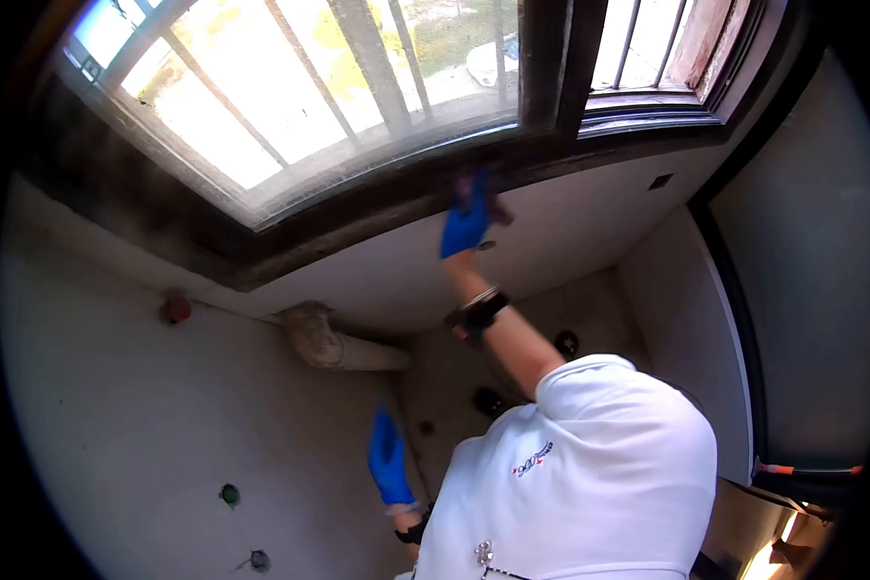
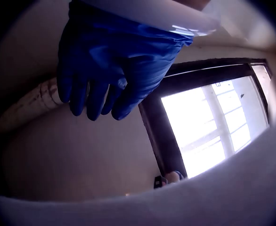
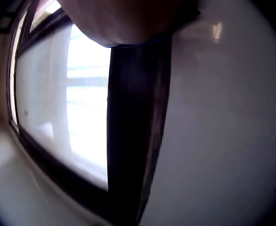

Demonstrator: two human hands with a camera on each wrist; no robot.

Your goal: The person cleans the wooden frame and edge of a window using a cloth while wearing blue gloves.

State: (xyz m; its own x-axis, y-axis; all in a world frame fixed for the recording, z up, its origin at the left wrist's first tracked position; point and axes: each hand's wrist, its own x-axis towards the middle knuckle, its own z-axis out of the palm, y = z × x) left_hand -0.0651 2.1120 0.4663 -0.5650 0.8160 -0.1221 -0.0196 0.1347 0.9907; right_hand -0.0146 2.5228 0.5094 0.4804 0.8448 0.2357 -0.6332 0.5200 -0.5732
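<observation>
My right hand [image 1: 466,220], in a blue glove, reaches up to the lower edge of the dark window frame [image 1: 377,215] and holds a dark cloth [image 1: 499,210], blurred in the head view. The right wrist view shows the frame [image 3: 135,117] beside the pale wall, with the fingers out of sight. My left hand [image 1: 388,459], also gloved in blue, hangs low near the left wall. In the left wrist view that hand [image 2: 117,61] has its fingers loosely extended, with nothing in them.
A pale pipe [image 1: 358,354] runs along the wall below the window. A red plug [image 1: 177,308] and a green-lined hole [image 1: 229,495] sit in the left wall. At the right stands a dark-framed panel [image 1: 802,261]. Barred window panes [image 1: 290,97] let in bright light.
</observation>
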